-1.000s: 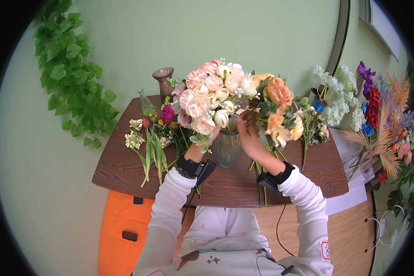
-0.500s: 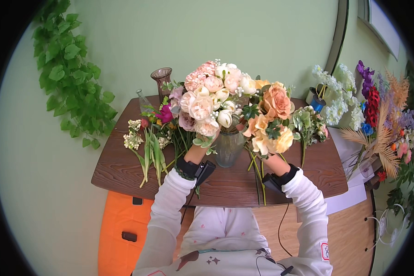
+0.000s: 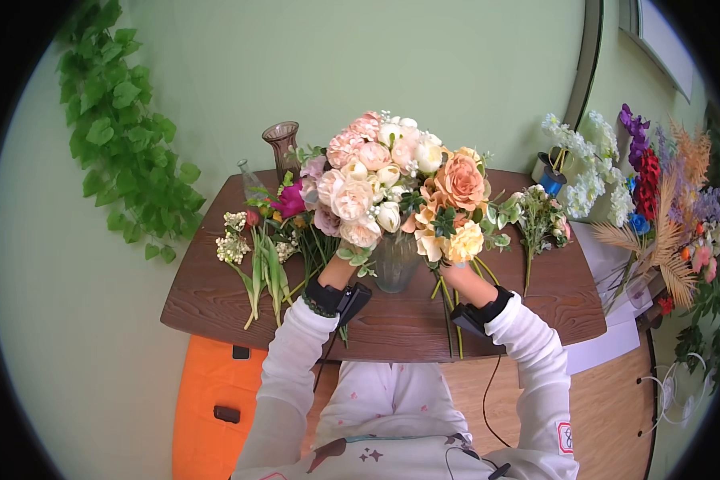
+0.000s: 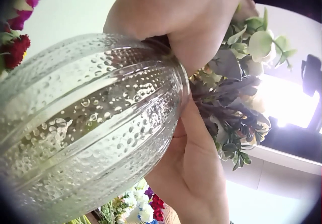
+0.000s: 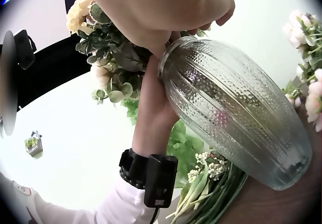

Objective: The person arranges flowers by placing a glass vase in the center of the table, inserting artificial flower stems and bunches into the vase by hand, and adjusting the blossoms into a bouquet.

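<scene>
A clear ribbed glass vase (image 3: 397, 264) with a dimpled surface stands upright near the middle of the table. Pink and white artificial flowers (image 3: 368, 172) crowd over its mouth, and orange and yellow roses (image 3: 460, 182) lean out at its right. My left hand (image 4: 173, 20) grips the vase at its neck, thumb against the rim. From the opposite side my right hand (image 5: 163, 10) holds the same neck, its thumb at the rim and its fingers bent past it. In the head view the blooms hide most of both hands.
On the table's left lie tulip stems (image 3: 268, 276) and white berry sprigs (image 3: 232, 244). Behind them stand a brown glass vase (image 3: 281, 148) and a small bottle (image 3: 250, 184). Loose stems (image 3: 448, 316) and a small bouquet (image 3: 532, 220) lie on the right. More flowers (image 3: 656, 184) fill the right side.
The orange and yellow roses have shifted left, closer against the pink and white ones. My right hand moved from in front of the vase to beneath those roses; my left hand stayed nearly still.
</scene>
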A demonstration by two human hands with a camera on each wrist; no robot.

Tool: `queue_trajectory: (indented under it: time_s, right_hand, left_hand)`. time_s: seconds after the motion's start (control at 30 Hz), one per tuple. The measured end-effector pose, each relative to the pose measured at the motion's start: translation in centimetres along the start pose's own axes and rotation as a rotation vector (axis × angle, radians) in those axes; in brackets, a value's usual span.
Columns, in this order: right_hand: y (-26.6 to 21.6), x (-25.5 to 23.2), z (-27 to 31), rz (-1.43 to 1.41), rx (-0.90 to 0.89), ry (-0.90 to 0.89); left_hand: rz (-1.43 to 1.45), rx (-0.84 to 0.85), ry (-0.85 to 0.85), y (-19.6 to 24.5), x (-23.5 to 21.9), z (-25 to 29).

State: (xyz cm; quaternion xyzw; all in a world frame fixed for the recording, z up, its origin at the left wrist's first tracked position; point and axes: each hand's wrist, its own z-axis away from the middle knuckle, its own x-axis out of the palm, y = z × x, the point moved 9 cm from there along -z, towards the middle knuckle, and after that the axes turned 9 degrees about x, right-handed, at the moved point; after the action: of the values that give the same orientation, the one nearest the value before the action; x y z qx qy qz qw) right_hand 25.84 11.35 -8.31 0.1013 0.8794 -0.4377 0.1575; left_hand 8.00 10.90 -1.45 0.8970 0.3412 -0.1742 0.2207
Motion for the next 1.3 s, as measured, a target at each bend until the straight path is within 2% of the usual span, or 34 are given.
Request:
queue_trajectory:
  time_s: [0.07,0.23,0.5,0.57,0.63,0.67,0.77,0.83,1.03,1.07,1.1,1.17,1.3]
  right_hand:
    - [-2.0,-0.5,-0.2,0.056,-0.016,-0.001]
    - [-3.3,0.3,-3.3,0.098,-0.001,-0.028]
    - [-4.8,0.9,-1.4,0.183,0.025,-0.072]
    - [-5.5,2.1,-2.8,0.205,0.029,-0.084]
    - [-5.9,1.8,-2.6,0.227,0.032,-0.095]
    - [-5.6,0.3,0.0,0.238,0.034,-0.1]
    - [-5.6,-1.4,2.5,0.269,0.044,-0.117]
    - [-5.9,0.1,1.6,0.289,0.051,-0.13]
    - [-7.0,0.3,1.0,0.358,0.077,-0.159]
    - [-7.0,0.4,0.7,0.315,-0.038,-0.122]
    - [-6.7,0.4,1.1,0.315,-0.037,-0.123]
    - [-8.0,-0.1,1.2,0.244,0.082,-0.104]
    - [-9.4,-0.8,1.3,0.144,0.006,-0.076]
  left_hand:
    - [0.012,0.002,-0.007,-0.3,0.1,-0.1]
    - [0.034,-0.001,-0.025,-0.8,0.0,0.2]
    - [0.068,0.004,-0.054,-1.5,-0.1,0.6]
    - [0.076,0.006,-0.059,-1.8,0.1,0.4]
    - [0.084,0.008,-0.063,-1.8,-0.9,2.2]
    - [0.088,0.009,-0.066,-1.9,-1.2,2.7]
    - [0.1,0.011,-0.077,-1.9,-1.6,3.4]
    - [0.107,0.01,-0.085,-2.0,-0.7,2.5]
    - [0.141,0.015,-0.11,-1.7,0.6,1.7]
    - [0.146,0.015,-0.113,-1.8,0.5,1.9]
    - [0.15,0.015,-0.116,-2.0,0.5,2.0]
    - [0.159,0.015,-0.122,-2.0,0.8,2.0]
    - [0.182,0.024,-0.133,-2.2,0.6,2.2]
